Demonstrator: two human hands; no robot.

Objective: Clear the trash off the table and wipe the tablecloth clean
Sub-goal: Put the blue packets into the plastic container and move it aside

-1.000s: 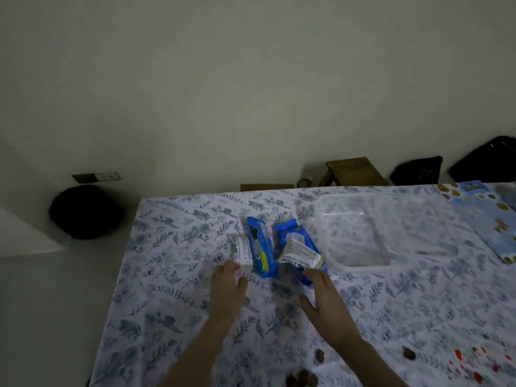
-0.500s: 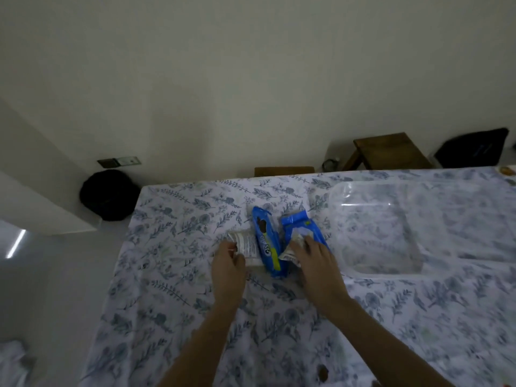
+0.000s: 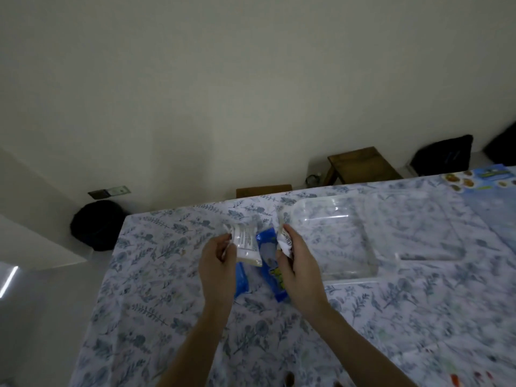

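Observation:
My left hand (image 3: 216, 262) grips a white wrapper with printed text (image 3: 245, 244), lifted above the floral tablecloth (image 3: 156, 297). A second crumpled white wrapper (image 3: 285, 241) is pinched in my right hand (image 3: 300, 268). Between and under the hands lie two blue snack wrappers: one (image 3: 268, 258) in the middle, with a yellow patch, and one (image 3: 241, 279) partly hidden under my left hand.
A clear plastic tray (image 3: 349, 270) sits right of the hands. A colourful printed sheet (image 3: 485, 181) lies at the far right corner. Brown crumbs (image 3: 289, 379) dot the near edge. Beyond the table stand a wooden stool (image 3: 363, 164), a black round object (image 3: 96, 224) and black bags (image 3: 442, 153).
Both hands have closed on the white wrappers and lifted them off the cloth. The two blue wrappers stay on the table. The camera has swung slightly right.

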